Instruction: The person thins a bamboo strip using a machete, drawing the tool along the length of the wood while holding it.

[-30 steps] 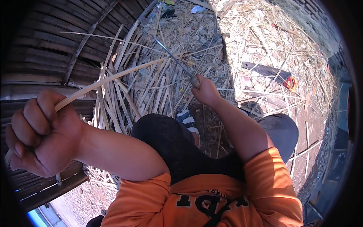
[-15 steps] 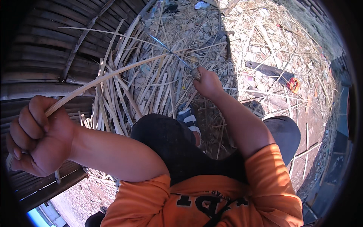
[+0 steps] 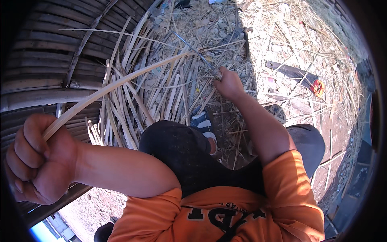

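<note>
The left hand forms a closed fist at the far left of the view, palm side partly toward the viewer, its fingers wrapped around a pale strip; the forearm runs almost level from the orange sleeve. The right hand is curled around the handle of a long, thin blade, the arm stretched forward, the blade pointing up and to the left.

The strip is narrow, smooth and light tan, resembling split bamboo. It leaves the left fist, rises in a gentle bow across a heap of similar strips, and narrows toward the blade. The two cross near the strip's far part; whether they touch cannot be told.

Farther out, a slatted wall stands at left, and a dark saw with an orange grip lies on the sunlit, straw-littered ground at right.

Compared with one second earlier, the left fist sits lower and the right hand higher and farther right. The saw also appears slightly farther right, so part of this displacement belongs to the view itself.
</note>
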`<state>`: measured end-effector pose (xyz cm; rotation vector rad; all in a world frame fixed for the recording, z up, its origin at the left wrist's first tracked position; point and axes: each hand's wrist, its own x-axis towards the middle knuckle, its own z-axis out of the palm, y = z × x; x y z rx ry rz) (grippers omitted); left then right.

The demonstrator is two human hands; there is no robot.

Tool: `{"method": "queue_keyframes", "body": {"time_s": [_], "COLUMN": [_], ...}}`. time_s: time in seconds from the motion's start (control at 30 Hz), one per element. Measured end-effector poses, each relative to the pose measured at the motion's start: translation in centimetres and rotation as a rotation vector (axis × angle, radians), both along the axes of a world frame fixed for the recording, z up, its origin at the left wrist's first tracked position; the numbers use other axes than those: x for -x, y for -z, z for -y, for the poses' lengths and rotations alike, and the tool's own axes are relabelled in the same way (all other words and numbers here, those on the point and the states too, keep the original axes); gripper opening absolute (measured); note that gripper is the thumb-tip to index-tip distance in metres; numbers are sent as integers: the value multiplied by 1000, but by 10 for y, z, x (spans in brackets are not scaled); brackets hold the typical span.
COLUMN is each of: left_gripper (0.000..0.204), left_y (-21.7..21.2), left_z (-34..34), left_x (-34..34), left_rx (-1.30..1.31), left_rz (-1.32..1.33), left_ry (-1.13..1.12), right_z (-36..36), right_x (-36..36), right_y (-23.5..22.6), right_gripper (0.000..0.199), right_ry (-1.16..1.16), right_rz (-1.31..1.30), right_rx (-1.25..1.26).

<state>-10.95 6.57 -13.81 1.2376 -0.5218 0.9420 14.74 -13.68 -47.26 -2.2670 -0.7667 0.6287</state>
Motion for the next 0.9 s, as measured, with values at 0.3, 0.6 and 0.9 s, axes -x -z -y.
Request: {"method": "queue_keyframes", "body": {"time_s": [0.3,0.6,0.9], "left_gripper": [41,38,29], "left_y": [0,2,9], "left_z": [-12,-8,0], "left_x": [9,10,1], "left_rx": [12,-6,-28], "left_rz": [-31,-1,39], "left_ry": [-71,-118,-10], "right_z": [0,-11,-9], "right_x": [31,40,14], "right_y": [36,-7,-7], "right_gripper": [37,38,37], "right_ry": [101,-87,-37], "right_rz": [-8,-34,-77], "right_rx": [16,-245,-133]}}
